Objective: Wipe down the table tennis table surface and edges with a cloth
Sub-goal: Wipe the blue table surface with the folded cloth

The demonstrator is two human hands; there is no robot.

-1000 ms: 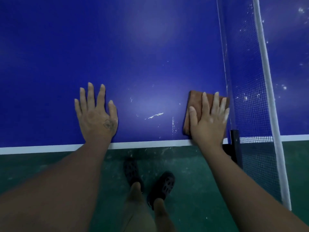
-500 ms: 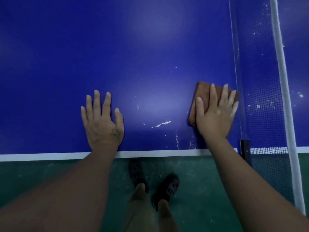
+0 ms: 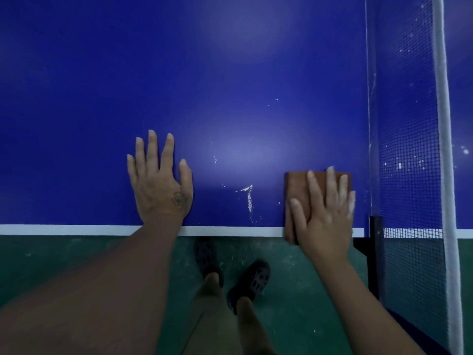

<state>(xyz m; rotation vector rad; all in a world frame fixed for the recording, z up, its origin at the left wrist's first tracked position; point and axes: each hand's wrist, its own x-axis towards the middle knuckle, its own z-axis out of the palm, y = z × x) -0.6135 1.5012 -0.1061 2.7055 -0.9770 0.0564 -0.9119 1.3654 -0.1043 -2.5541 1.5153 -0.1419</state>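
Now my right hand (image 3: 323, 216) presses the folded brown cloth (image 3: 297, 190) flat-fingered over the table (image 3: 179, 73) edge; left hand (image 3: 160, 183) splayed flat.

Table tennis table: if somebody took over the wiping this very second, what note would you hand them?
Left hand: flat on the table, fingers straight, holding nothing.
Right hand: flat, pressing the brown cloth beside the net; the cloth laps over the near edge.
Done: unclear from this view.
Left: white smears between the hands, specks beyond the net, the edges.
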